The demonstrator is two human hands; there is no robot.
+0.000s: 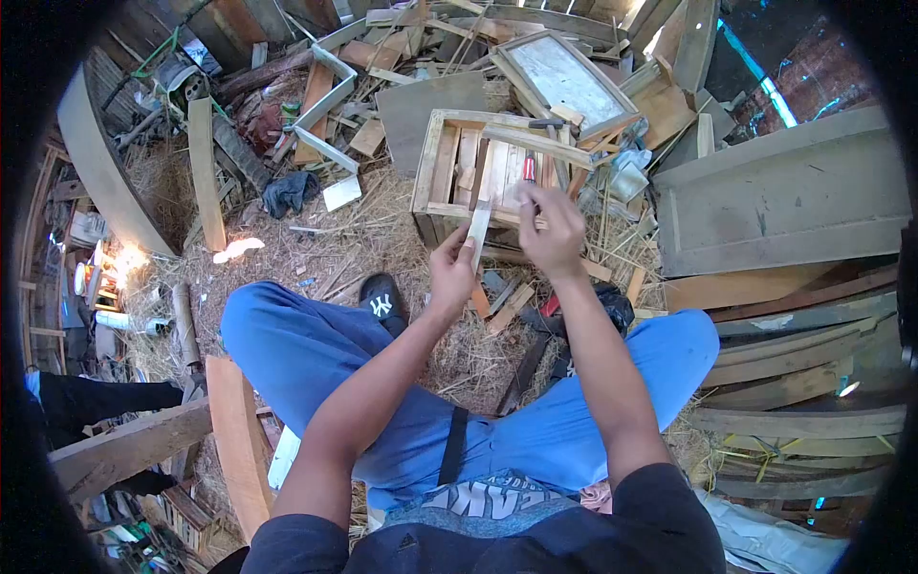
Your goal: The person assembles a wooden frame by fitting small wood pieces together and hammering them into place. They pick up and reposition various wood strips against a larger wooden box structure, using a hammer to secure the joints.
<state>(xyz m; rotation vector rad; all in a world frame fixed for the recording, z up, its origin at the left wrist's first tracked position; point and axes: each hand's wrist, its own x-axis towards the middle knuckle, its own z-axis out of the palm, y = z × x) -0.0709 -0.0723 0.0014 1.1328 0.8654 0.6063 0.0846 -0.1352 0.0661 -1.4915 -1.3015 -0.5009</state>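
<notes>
A thin, pale wooden slat (479,228) stood nearly upright in front of the seated person, just above their knees and in front of the near edge of an open wooden crate (427,165). The left hand (451,273) pinched the slat's lower end between thumb and fingers. The right hand (556,231) was raised just beside the slat's upper part with its fingers curled in. Whether it gripped the slat or some small thing could not be told.

The crate lay on the straw-covered ground (359,239), with loose boards inside it and a longer strip across its top. A red-handled tool (528,168) showed just above the right hand, against the crate's boards.

A black cap with a white logo (382,302) lay by the person's left knee, beside the blue trousers (306,344). A dark cloth (289,192) sat on the straw well to the left of the crate, near an upright plank (204,167). Beyond the crate a framed panel (566,78) leaned among piled timber offcuts. To the right stood a large grey wooden panel (784,196).
</notes>
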